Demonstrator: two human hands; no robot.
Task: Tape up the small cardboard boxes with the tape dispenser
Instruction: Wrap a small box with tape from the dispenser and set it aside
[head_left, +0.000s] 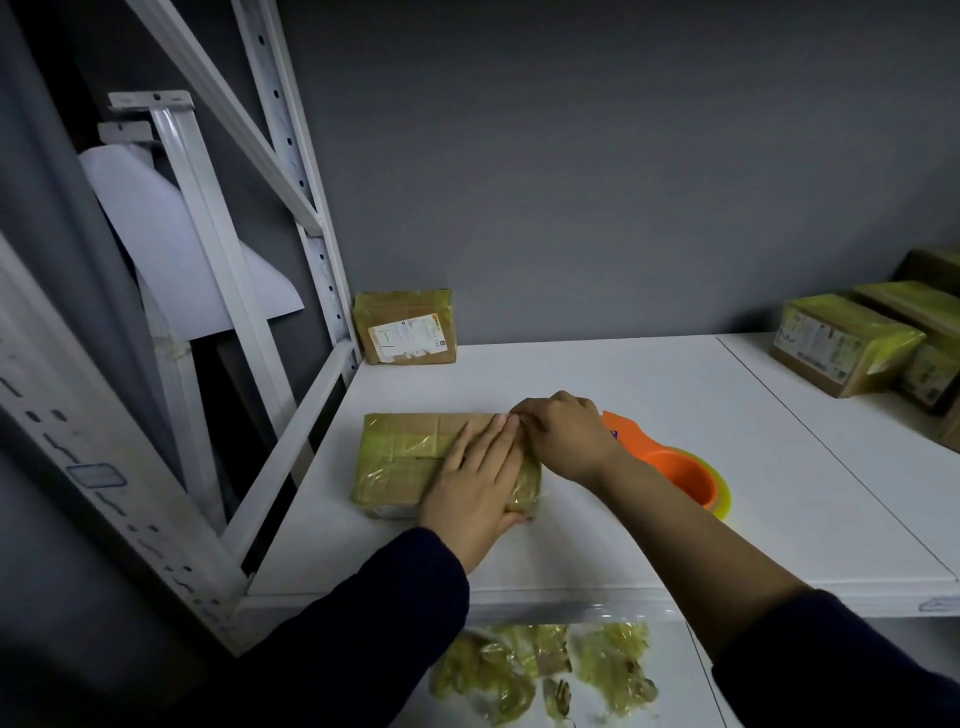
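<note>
Box (410, 457) on white shelf (675, 467), grey wall (571, 156)

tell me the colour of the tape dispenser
Orange. The dispenser shows best in the head view, the only one here.

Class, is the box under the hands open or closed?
Closed. The cardboard box has flat flaps under yellowish tape; the left hand presses on top.

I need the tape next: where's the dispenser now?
Head view: the orange tape dispenser lies on the white shelf, just right of the right hand.
</note>
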